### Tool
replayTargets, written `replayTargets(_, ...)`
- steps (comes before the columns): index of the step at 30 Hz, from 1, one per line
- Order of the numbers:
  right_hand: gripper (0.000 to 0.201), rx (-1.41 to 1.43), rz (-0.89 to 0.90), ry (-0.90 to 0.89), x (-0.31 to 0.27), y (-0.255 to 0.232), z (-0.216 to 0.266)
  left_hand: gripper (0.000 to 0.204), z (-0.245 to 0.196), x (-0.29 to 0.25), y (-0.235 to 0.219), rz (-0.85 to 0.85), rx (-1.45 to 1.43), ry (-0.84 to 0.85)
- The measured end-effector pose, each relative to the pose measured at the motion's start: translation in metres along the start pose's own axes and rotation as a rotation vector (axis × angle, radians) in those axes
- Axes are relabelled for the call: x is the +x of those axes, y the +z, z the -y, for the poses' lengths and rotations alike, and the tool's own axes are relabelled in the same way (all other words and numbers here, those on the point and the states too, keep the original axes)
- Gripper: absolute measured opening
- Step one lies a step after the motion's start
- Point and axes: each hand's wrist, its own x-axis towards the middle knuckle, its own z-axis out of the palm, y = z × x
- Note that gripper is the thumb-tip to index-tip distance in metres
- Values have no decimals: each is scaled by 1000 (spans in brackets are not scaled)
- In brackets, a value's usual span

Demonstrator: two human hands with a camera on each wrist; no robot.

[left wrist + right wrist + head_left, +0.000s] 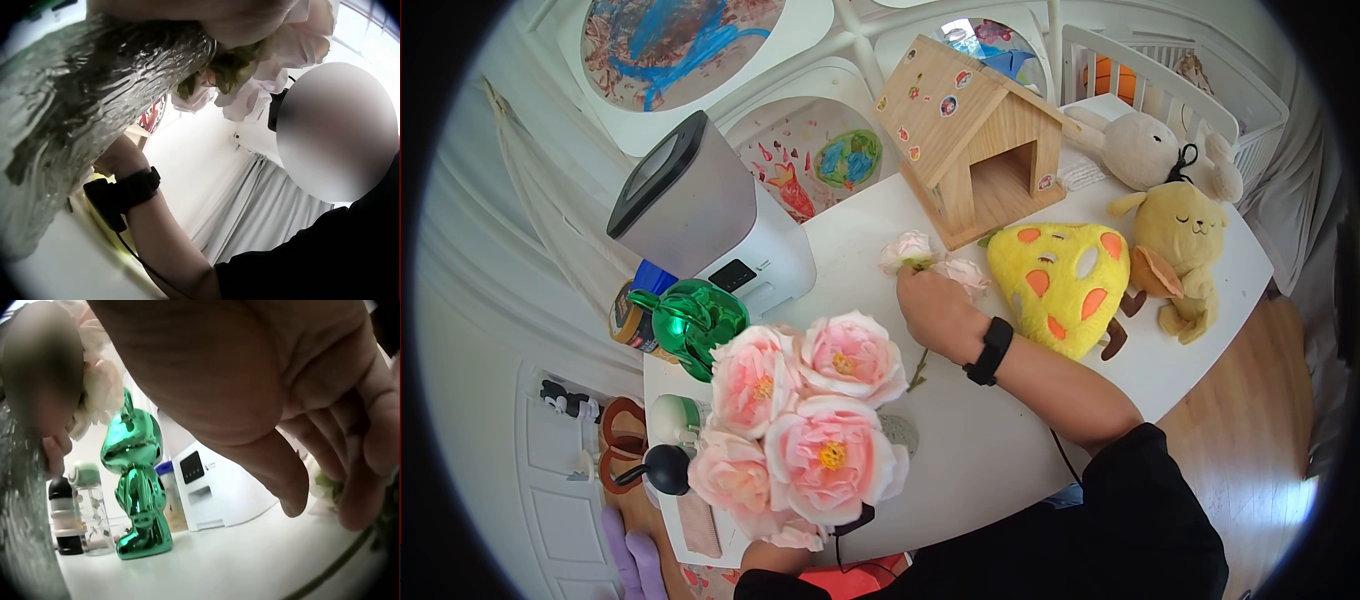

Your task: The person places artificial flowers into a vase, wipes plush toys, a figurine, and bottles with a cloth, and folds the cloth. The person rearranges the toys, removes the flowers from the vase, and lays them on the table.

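My right hand point(940, 310) is at the base of a pale pink rose point(905, 250) over the white table, its green stem point(917, 372) running out below. In the right wrist view, thumb and fingertips stand apart around the flower, fingers bent beside the stem. A second pale pink bloom point(963, 275) lies by the knuckles. My left hand point(206, 19) grips the neck of a ribbed clear glass vase point(94, 94). Large pink flowers point(830, 450) stand in the vase and hide most of that hand in the head view.
A wooden toy house point(975, 130) stands beyond the right hand, with a yellow plush point(1060, 285) and other soft toys to the right. A white appliance point(770, 250) and a shiny green figurine point(144, 487) stand at left, near bottles point(90, 506). A cable hangs from the right wrist.
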Motion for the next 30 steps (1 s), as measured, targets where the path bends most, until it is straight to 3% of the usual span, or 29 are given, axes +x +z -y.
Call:
replayTargets(3, 27, 114, 11, 1, 5, 4, -3, 54, 11, -17, 0, 13, -1, -10)
replayTargets(7, 28, 236, -85, -41, 9, -33, 10, 54, 23, -29, 4, 15, -5, -21)
replayTargets(9, 23, 579, -278, -83, 10, -59, 17, 55, 22, -29, 2, 9, -14, -23)
replayTargets(14, 15, 745, -260, -54, 8, -74, 18, 56, 22, -27, 2, 20, -14, -37)
replayTargets(16, 14, 919, 91, 86, 8, -78, 25, 56, 14, -13, 4, 28, -3, -37)
replayTargets(17, 14, 923, 92, 73, 6, -82, 30, 56, 6, 9, 13, 24, 6, -34)
replayTargets(19, 13, 1261, -93, -47, -5, -93, 43, 57, 4, 13, 18, 6, 20, -29)
replayTargets(21, 15, 1398, -257, -200, -18, -103, 49, 57, 6, 8, 20, -14, 26, -23)
replayTargets(23, 21, 1400, -602, -393, -36, -118, 61, 57, 7, 4, 19, -31, 22, -18)
replayTargets(25, 21, 1351, -728, -442, -60, -129, 64, 58, 12, -5, 20, -43, 13, -14)
replayTargets(27, 22, 1196, -546, -539, -84, -150, 64, 58, 13, -4, 22, -50, 6, -12)
replayTargets(29, 22, 1230, -536, -543, -91, -149, 65, 58, 9, 10, 28, -54, 4, -7)
replayTargets(30, 22, 1264, -535, -540, -94, -148, 65, 59, 24, -26, 21, -54, 5, -4)
